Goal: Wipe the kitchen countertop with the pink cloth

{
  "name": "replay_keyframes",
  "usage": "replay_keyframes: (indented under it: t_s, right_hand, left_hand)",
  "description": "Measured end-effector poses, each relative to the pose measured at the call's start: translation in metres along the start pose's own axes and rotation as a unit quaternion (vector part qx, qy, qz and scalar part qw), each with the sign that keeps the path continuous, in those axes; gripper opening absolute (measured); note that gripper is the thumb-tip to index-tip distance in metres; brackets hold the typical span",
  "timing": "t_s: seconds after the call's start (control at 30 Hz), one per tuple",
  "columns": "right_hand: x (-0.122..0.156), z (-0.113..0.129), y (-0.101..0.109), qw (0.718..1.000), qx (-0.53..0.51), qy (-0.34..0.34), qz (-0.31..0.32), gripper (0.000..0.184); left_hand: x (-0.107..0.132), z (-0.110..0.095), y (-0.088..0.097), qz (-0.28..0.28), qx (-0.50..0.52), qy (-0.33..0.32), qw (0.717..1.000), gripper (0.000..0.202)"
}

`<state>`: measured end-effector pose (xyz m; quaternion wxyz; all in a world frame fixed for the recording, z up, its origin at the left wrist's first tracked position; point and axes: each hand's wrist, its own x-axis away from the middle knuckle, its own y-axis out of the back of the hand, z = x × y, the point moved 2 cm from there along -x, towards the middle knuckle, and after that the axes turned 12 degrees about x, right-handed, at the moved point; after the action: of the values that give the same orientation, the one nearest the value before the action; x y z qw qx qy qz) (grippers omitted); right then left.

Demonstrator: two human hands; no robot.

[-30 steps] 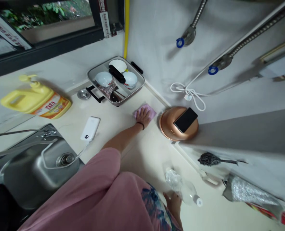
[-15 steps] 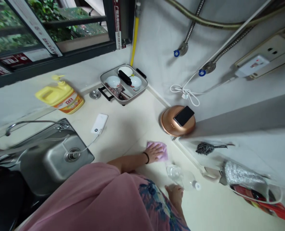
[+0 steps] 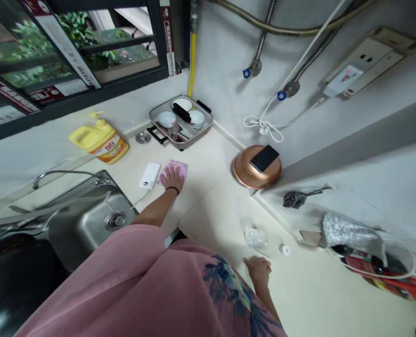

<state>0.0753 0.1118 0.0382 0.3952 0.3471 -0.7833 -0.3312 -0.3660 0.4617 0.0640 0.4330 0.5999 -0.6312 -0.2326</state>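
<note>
The pale worktop (image 3: pixel 211 210) takes up most of the view; behind it, at upper left, stands the window frame (image 3: pixel 134 77), and at left the steel sink (image 3: pixel 88 229) is set in. In the far corner a shallow pan (image 3: pixel 194 138) holds bowls; before the window stands a yellow pump bottle (image 3: pixel 99 140); near the right wall a copper-coloured basin (image 3: pixel 245 173) lies upside down, with a dark phone (image 3: pixel 264 158) on top; nearer, a clear plastic bottle (image 3: pixel 257 239) lies on its side.

The two hands are well apart; the left hand (image 3: pixel 173 180) presses flat, fingers spread, on a pink cloth (image 3: pixel 184 167), which lies on the worktop between the sink and the pan; the right hand (image 3: pixel 259 271) rests on the worktop just beside the plastic bottle, with fingers loosely bent and nothing seen in its grip. The step in hand, I would judge, is wiping; the next stroke calls for a flat palm and for care with the white power bank (image 3: pixel 150 175), which is so close that I cannot tell if the cloth touches it.

About writing: the strips on the window frame carry letters that I cannot read surely; the pump bottle's label shows large red characters, seemingly 立白; the basin has a small mark, too tiny to read.
</note>
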Motion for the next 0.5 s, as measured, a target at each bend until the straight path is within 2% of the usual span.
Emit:
replay_keyframes:
  t_s: [0.07,0.13,0.27,0.3,0.4,0.47,0.5]
  right_hand:
    - [-0.001,0.000,-0.002,0.998,0.052,-0.026,0.008,0.088]
    - [-0.002,0.001,-0.002,0.997,0.071,-0.031,0.015,0.092]
    - [-0.002,0.001,0.000,0.997,0.068,-0.019,0.009,0.096]
    - [-0.001,0.001,0.002,0.998,0.067,-0.011,0.006,0.095]
    - [0.001,0.001,0.009,0.998,0.063,0.007,0.012,0.091]
    - [0.002,0.001,0.014,0.998,0.051,0.012,0.018,0.090]
    - [0.002,0.001,0.016,0.999,0.039,0.015,0.020,0.090]
  left_hand:
    - [0.019,-0.009,-0.011,0.004,-0.002,-0.012,1.000,0.043]
    - [0.043,-0.025,-0.031,0.011,-0.001,-0.035,0.999,0.045]
    - [0.109,-0.067,-0.094,0.036,0.007,-0.104,0.994,0.049]
    - [0.129,-0.076,-0.113,0.046,0.009,-0.135,0.990,0.052]
    - [0.184,-0.096,-0.164,0.085,0.006,-0.317,0.945,0.060]
    - [0.207,-0.099,-0.185,0.102,-0.008,-0.397,0.912,0.060]
    - [0.211,-0.097,-0.189,0.108,-0.015,-0.419,0.901,0.060]
